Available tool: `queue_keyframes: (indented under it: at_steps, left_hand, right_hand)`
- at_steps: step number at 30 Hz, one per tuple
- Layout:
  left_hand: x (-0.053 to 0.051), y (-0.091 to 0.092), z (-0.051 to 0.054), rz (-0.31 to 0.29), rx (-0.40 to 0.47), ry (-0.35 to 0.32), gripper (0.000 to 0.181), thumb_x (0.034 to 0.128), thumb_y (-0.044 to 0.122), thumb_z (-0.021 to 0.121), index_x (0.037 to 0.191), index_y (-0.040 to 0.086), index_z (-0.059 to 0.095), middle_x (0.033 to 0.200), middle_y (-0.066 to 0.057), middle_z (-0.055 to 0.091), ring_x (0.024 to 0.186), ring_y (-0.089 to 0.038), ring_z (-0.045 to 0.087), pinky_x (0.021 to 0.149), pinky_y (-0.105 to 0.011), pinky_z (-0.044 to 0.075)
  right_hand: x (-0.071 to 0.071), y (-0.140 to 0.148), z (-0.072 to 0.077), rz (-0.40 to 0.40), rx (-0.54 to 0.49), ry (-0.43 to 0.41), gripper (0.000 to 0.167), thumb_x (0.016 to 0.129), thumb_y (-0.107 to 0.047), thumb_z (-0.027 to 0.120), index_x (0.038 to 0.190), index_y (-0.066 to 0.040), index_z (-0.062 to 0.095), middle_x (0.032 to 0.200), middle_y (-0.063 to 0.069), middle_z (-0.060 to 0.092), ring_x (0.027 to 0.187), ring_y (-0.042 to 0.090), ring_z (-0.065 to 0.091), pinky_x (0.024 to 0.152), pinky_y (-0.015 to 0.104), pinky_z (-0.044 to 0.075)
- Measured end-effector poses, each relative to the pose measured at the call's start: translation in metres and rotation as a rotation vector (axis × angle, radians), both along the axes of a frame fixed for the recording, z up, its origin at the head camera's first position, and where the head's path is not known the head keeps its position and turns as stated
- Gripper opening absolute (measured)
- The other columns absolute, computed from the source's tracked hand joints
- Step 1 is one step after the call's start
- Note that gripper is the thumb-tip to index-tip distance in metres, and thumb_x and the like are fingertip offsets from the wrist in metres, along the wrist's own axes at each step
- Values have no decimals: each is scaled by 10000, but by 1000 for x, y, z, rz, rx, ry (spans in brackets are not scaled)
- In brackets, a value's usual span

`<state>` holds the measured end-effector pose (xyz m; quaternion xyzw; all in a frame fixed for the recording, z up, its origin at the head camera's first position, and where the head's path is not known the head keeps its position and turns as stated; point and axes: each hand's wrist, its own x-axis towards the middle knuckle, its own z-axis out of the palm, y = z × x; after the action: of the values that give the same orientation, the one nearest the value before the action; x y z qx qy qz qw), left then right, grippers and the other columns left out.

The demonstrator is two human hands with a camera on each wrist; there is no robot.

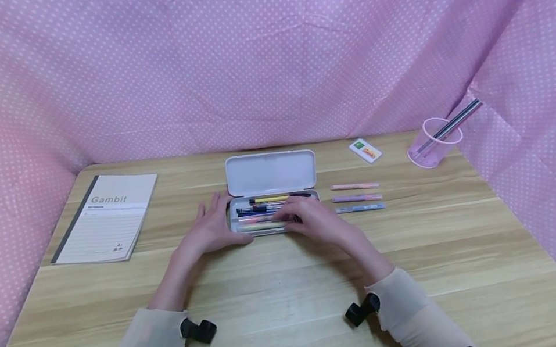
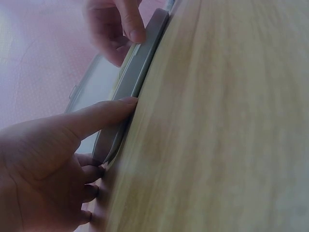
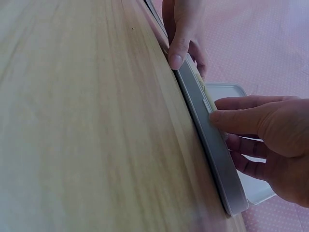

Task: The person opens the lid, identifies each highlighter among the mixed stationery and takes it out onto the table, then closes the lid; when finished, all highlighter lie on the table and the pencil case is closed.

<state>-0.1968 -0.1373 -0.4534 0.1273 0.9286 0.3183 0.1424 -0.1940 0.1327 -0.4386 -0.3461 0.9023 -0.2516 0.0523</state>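
A pencil case point(image 1: 271, 173) stands with its lid up at the table's middle, and several pens point(image 1: 257, 219) lie lengthwise inside. My left hand point(image 1: 214, 229) grips its left end, the thumb on the front wall and the other fingers around the end. In the left wrist view that thumb point(image 2: 113, 113) presses near the front rim. My right hand point(image 1: 312, 219) reaches over the right part of the case with fingers bent down among the pens. Its thumb point(image 3: 236, 120) is at the front rim in the right wrist view; whether a pen is between the fingertips is hidden.
Right of the case lie a pink pen point(image 1: 355, 186), a purple pen point(image 1: 357, 197) and a blue pen point(image 1: 360, 208) in a column. Farther back are a white eraser point(image 1: 366, 151) and a pink cup point(image 1: 429, 156) holding dark sticks. A notebook point(image 1: 110, 219) lies at left.
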Motion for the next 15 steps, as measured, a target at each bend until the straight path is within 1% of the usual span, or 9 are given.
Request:
queue_keyframes:
  at_steps: [4,8,11,15]
  left_hand:
    - [0,0,0,2,-1,-1,1074,736,432,861,1556,51,283,1704,-275,155,1603,-469,44,1303,-635,-47]
    - [-1,-1,-1,3,-10,-2,1067,743,444,863,1554,56,289,1712,-255,151,1607,-457,45,1306,-629,-42]
    - [-1,-1,-1,4,-14,-2,1066,745,447,865,1554,59,290,1714,-252,148,1607,-458,46,1305,-631,-44]
    - [0,-1,-2,6,-11,0,1067,742,439,866,1556,59,291,1712,-256,149,1605,-462,48,1304,-632,-47]
  right_hand:
    - [1,0,1,0,10,-2,250,958,-131,715,1199,-187,757,1163,-13,747,1124,152,687,1011,369,576]
    - [1,-1,2,2,27,16,251,955,-133,718,1195,-189,763,1136,-14,745,1093,147,688,987,361,582]
    - [1,-1,2,5,34,30,245,950,-135,723,1186,-182,767,1117,-11,745,1069,146,692,969,352,588]
    - [2,-1,2,4,39,27,242,949,-124,720,1180,-178,768,1109,-13,743,1063,142,693,967,343,590]
